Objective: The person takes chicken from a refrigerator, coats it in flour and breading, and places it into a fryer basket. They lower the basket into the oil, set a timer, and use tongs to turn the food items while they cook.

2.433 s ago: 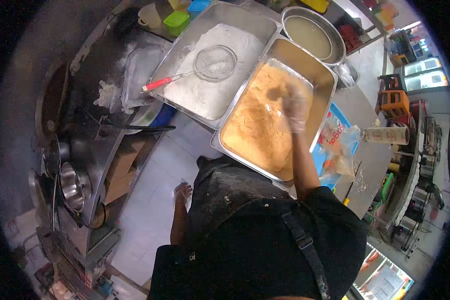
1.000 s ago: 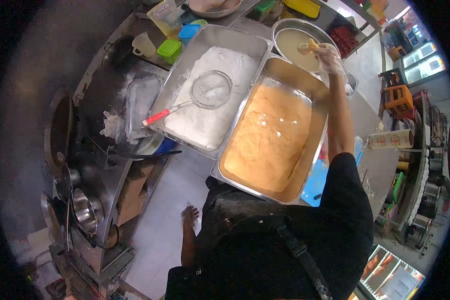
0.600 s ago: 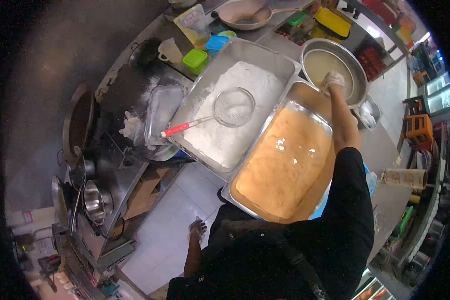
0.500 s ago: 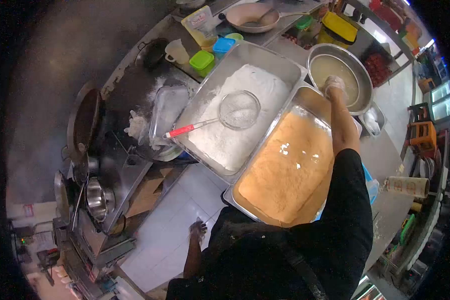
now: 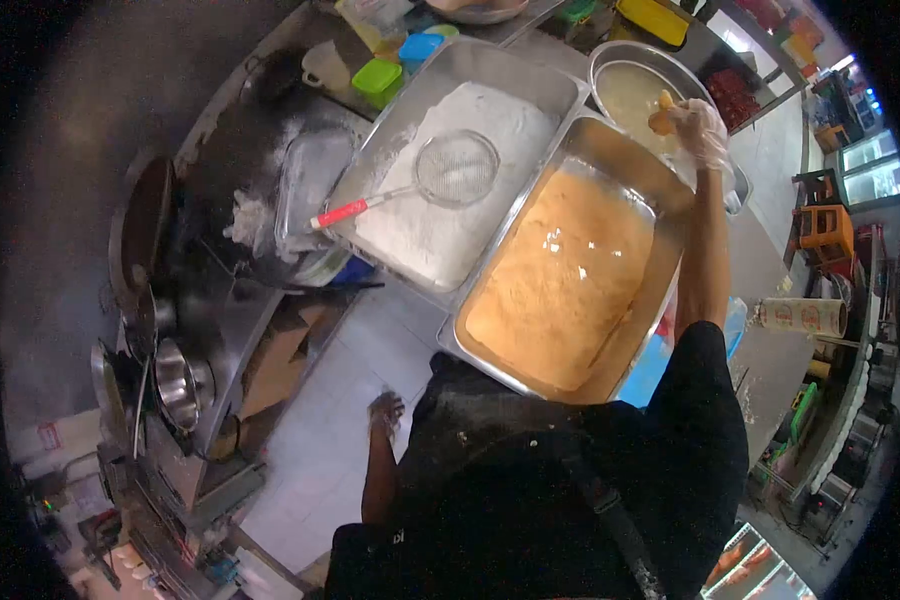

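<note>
The gloved right hand [image 5: 698,125] pinches a small battered piece [image 5: 662,110] over the round steel bowl of pale batter [image 5: 630,90], ready for the breadcrumb-filled steel tray [image 5: 570,270] at 6 o'clock, while the left hand [image 5: 385,410] hangs loosely spread.

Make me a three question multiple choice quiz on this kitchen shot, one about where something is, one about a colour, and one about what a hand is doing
1. Where does the sieve lie?
A. in the tray of white flour
B. in the tray of orange crumbs
C. on the floor

2. What colour is the sieve's handle?
A. green
B. red
C. black

3. What is the right hand doing?
A. resting flat in the crumbs
B. hanging at the side
C. holding a small piece over the bowl of batter

Answers: 1 A, the mesh rests on the flour. 2 B, the grip is red against the tray rim. 3 C, the gloved fingers pinch a piece above the bowl; the left hand hangs low.
</note>
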A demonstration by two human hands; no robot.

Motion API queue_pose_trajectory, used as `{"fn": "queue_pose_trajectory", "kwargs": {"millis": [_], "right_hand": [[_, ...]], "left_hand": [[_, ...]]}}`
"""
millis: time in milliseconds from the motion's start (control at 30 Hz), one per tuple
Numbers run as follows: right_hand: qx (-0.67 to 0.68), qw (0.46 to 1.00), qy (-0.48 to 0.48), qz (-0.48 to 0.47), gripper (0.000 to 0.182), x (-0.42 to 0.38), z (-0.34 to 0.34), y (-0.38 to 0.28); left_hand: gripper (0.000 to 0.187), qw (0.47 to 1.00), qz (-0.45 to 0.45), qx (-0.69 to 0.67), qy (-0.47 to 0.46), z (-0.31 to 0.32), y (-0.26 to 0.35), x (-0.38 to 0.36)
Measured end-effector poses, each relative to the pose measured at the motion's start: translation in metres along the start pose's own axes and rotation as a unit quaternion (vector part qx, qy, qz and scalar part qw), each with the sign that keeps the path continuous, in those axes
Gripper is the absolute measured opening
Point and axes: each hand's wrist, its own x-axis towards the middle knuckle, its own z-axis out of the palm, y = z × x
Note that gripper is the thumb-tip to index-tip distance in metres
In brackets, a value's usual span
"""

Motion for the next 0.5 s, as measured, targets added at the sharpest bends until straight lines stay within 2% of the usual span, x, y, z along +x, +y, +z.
{"fn": "queue_pose_trajectory", "kwargs": {"millis": [67, 100, 133, 167, 200, 233, 267, 333, 400, 433, 467, 500], "right_hand": [[-0.073, 0.997, -0.011, -0.023, 0.035, -0.037, -0.018, -0.024], [0.055, 0.997, 0.016, -0.042, 0.032, -0.061, -0.002, -0.014], [0.183, 0.98, 0.046, -0.059, 0.031, -0.087, 0.018, -0.002], [0.189, 0.979, -0.003, -0.079, 0.023, -0.115, 0.017, -0.014], [0.194, 0.975, -0.052, -0.098, 0.016, -0.139, 0.015, -0.033], [0.155, 0.944, -0.157, -0.246, 0.01, -0.146, 0.015, -0.041], [0.143, 0.919, -0.361, -0.074, 0.01, -0.159, 0.009, -0.071], [0.191, 0.92, -0.237, -0.247, 0.007, -0.193, 0.05, -0.081], [0.104, 0.977, -0.064, -0.172, 0.023, -0.228, 0.113, -0.066], [-0.127, 0.944, 0.031, -0.302, 0.023, -0.264, 0.177, -0.032], [-0.347, 0.835, 0.132, -0.407, 0.023, -0.287, 0.217, -0.007], [-0.289, 0.858, -0.022, -0.425, 0.02, -0.304, 0.188, -0.035]], "left_hand": [[0.03, 0.981, 0.18, 0.042, 0.057, 0.027, -0.013, -0.02], [0.03, 0.982, 0.175, 0.035, 0.059, 0.043, -0.011, -0.03], [0.028, 0.974, 0.166, 0.096, 0.124, 0.059, -0.008, -0.036], [0.026, 0.957, 0.156, 0.157, 0.186, 0.067, -0.011, -0.039], [0.026, 0.96, 0.152, 0.151, 0.183, 0.063, -0.019, -0.042], [0.024, 0.973, 0.154, 0.104, 0.139, 0.057, -0.024, -0.045], [0.023, 0.982, 0.155, 0.056, 0.092, 0.054, -0.03, -0.043], [0.021, 0.983, 0.132, 0.062, 0.109, 0.042, -0.036, -0.026], [0.023, 0.975, 0.177, 0.099, 0.091, 0.05, -0.041, -0.036], [0.023, 0.976, 0.177, 0.09, 0.091, 0.031, -0.05, -0.025], [0.025, 0.978, 0.192, 0.076, 0.04, -0.003, -0.056, 0.005], [0.027, 0.976, 0.209, 0.061, -0.013, -0.022, -0.059, 0.023]]}}
